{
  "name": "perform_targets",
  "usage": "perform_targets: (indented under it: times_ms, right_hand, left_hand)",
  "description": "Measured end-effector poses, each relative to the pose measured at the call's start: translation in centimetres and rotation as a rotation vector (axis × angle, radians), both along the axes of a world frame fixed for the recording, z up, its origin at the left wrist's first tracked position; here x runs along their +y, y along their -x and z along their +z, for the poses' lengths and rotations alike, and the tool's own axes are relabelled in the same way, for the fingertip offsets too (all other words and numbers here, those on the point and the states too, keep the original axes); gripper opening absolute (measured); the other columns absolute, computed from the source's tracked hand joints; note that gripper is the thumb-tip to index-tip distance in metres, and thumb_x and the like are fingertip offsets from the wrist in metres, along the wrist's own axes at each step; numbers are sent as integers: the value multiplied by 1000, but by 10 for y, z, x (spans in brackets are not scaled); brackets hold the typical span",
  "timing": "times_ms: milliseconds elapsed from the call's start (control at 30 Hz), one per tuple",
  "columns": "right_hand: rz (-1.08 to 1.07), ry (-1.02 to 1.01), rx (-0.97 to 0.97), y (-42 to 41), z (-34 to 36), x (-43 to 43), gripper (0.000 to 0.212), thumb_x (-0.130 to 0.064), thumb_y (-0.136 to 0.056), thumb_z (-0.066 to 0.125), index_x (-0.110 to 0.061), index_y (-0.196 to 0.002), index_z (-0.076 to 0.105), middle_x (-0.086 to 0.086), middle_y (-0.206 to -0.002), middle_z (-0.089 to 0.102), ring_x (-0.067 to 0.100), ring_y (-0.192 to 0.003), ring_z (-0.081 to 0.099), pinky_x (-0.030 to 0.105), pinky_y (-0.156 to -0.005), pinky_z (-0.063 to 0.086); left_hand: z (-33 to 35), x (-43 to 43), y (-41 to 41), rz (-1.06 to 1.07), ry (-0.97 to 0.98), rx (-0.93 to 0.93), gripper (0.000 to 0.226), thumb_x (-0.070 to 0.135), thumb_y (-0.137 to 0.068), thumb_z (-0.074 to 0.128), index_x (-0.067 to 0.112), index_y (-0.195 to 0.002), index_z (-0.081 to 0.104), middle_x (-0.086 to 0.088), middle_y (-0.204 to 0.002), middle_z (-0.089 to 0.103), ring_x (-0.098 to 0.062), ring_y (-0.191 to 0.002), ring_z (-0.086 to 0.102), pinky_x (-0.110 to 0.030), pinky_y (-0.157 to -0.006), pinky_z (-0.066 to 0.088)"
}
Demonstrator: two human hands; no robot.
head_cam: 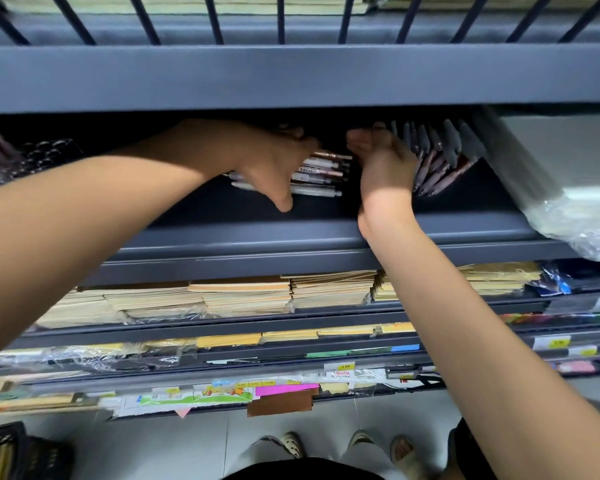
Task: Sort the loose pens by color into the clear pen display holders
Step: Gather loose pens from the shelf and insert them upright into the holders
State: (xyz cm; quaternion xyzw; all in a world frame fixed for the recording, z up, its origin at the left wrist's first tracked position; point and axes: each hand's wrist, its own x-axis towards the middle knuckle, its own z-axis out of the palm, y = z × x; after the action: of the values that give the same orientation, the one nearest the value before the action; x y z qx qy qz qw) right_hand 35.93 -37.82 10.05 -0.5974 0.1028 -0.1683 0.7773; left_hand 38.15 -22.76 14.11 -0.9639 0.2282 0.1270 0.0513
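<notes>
Dark grey metal shelf (pixel 291 233), upper bay, with both bare hands reaching in from below and in front. Left hand (pixel 274 164): laid over a bundle of loose pens (pixel 321 174) with white and rose-brown barrels lying side by side, apparently gripping it, thumb dropped toward the shelf lip, fingers over the top, their tips hidden behind the bundle. Long axis of the bundle roughly level, parallel to the shelf front: tips projecting past the fingers toward the right hand, blunt white ends showing below the wrist. Right hand (pixel 381 168): opened flat, palm turned toward the left hand, nothing held. Backs of its straight fingers against a leaning row of dark pens (pixel 444 157) just beyond the knuckles, upper ends tilted away, tips slanting down toward the wrist. Only a narrow gap between bundle tips and right palm.

Clear holder (pixel 45 154) with round sockets well out past the left forearm, apart from either hand; contents too dim to tell.

Judged next step: hand-off or placing of single pens by colour. Deciding relation — bundle tips already aimed at the open right palm, right hand nearer the dark row, left hand nearer the clear holder.
</notes>
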Motion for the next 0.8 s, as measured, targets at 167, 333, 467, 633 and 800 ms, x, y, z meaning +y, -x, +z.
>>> perform_targets:
  times_ms: [167, 333, 467, 633, 800]
  right_hand:
    - [-332, 436, -304, 18, -1, -30, 30, -20, -92, 37, -18, -77, 63, 3, -79, 67, 21, -83, 63, 37, -86, 50]
    - [-332, 1412, 102, -4, -2, -55, 36, -30, -89, 43, -14, -112, 65, 12, -124, 61, 31, -131, 41, 44, -103, 27]
    - [-269, 1626, 157, -16, -10, -55, 43, -28, -88, 51, -8, -126, 56, 17, -132, 55, 36, -134, 36, 46, -101, 26]
    - [-371, 1613, 148, -29, -11, -59, 31, -25, -95, 45, -7, -111, 63, 18, -115, 65, 37, -121, 51, 46, -97, 29]
    - [-361, 1541, 42, -23, -9, -62, 24, -25, -82, 56, -8, -96, 68, 20, -99, 69, 37, -107, 56, 44, -93, 30]
  left_hand:
    - [-3, 5, -15, 40, 123, -46, 60, 24, -71, 80, 10, -118, 46, -10, -100, 57, -25, -79, 53, -32, -66, 43]
    - [-12, 10, -18, 124, 184, -167, 44, 31, -65, 78, 10, -97, 57, -10, -85, 62, -27, -72, 60, -41, -68, 55]
    - [-16, 8, -15, 164, 179, -282, 35, 33, -63, 77, 19, -79, 49, -5, -74, 57, -23, -62, 55, -32, -58, 47]
    - [-11, 14, -2, 316, 282, -242, 34, 37, -64, 76, 16, -77, 53, -2, -73, 57, -18, -64, 54, -27, -54, 41]
    - [2, 25, 45, 628, 973, 37, 14, 24, -64, 70, 14, -65, 61, 0, -51, 62, -11, -44, 58, -20, -42, 42]
